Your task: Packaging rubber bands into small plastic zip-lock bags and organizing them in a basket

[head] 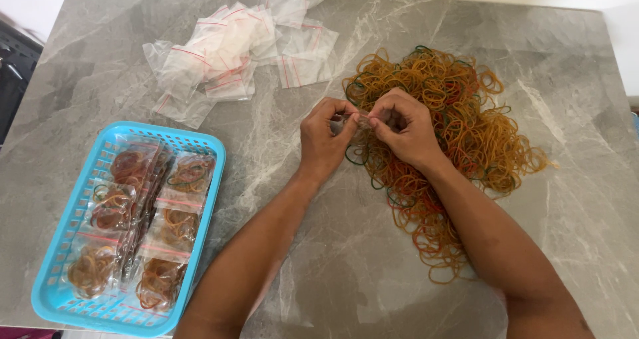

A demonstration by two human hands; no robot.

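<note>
1. The person's left hand [324,139] and right hand [403,127] met over the grey marble-patterned table [346,259], fingertips pinched narrow on one small clear plastic zip bag [351,122], which they held between them just above the table.
2. Both hands gripped the bag's top edge; whether anything was inside it I could not tell, as the fingers hid most of it.
3. Directly under and beyond the right fingers lay one big loose heap of rubber bands [452,139], mostly tan and orange with a few green and red ones, far too many to count.
4. Beyond the left fingertips, well apart, sat one scattered pile of empty clear zip bags with red seal lines [233,52]; they overlapped, so I could only say more than a dozen.
5. Off past the left wrist, well apart from the fingers, stood one light-blue plastic lattice basket [70,219].
6. In the basket lay filled clear bags of rubber bands [160,246]; I counted about seven, in two rough columns, some overlapping.
</note>
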